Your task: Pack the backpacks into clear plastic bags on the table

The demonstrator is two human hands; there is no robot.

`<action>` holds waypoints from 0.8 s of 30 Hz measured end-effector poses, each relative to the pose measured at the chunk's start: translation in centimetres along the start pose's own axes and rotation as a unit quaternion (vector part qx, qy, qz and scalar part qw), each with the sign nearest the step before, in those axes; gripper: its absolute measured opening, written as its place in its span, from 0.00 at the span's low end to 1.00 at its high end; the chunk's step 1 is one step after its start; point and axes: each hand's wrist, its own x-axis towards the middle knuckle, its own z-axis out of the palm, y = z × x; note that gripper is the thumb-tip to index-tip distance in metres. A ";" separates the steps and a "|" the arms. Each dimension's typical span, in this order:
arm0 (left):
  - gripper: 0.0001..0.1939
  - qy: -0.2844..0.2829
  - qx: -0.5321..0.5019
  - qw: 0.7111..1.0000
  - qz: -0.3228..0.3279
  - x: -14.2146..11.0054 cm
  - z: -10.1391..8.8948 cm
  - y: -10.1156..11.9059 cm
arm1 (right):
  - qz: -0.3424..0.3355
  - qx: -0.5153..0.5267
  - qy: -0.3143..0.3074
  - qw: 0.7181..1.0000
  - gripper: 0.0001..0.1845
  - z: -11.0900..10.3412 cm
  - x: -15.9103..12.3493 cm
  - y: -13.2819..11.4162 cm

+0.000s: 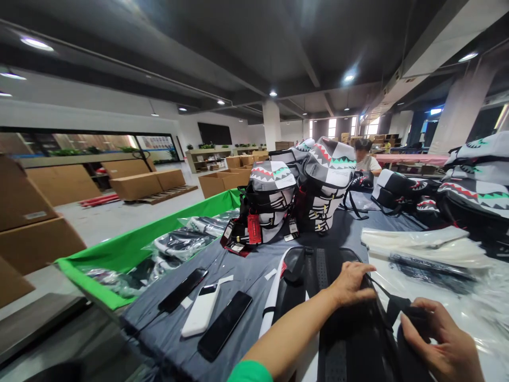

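Note:
A black and white backpack lies on the dark cloth-covered table, its back panel and shoulder straps facing up. Across its upper right part rests my left hand, fingers and thumb apart, touching the bag near its edge. My right hand is closed on a black strap at the bag's right side, thumb and fingers pinching it. Part of the bag's front is hidden by my left forearm. Two black phones and a white power bank lie left of the bag.
Behind stand several patterned backpacks with a red tag. Clear plastic bags lie at the right. A green-lined bin on the left holds bagged goods. Cartons stand farther off. Another person is beyond the table.

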 end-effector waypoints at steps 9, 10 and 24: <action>0.12 -0.154 0.271 0.917 0.249 6.5 -4.1 5.6 | 0.078 -0.003 -0.034 0.996 0.26 -4.0 6.9 1.1; 0.13 -0.135 0.309 0.910 0.242 6.7 -4.4 5.3 | 0.117 0.014 -0.040 0.992 0.29 -4.5 7.9 1.4; 0.21 -0.052 -0.438 0.851 -0.284 -13.2 1.7 8.8 | -0.092 0.023 -0.279 0.955 0.36 2.4 16.9 2.6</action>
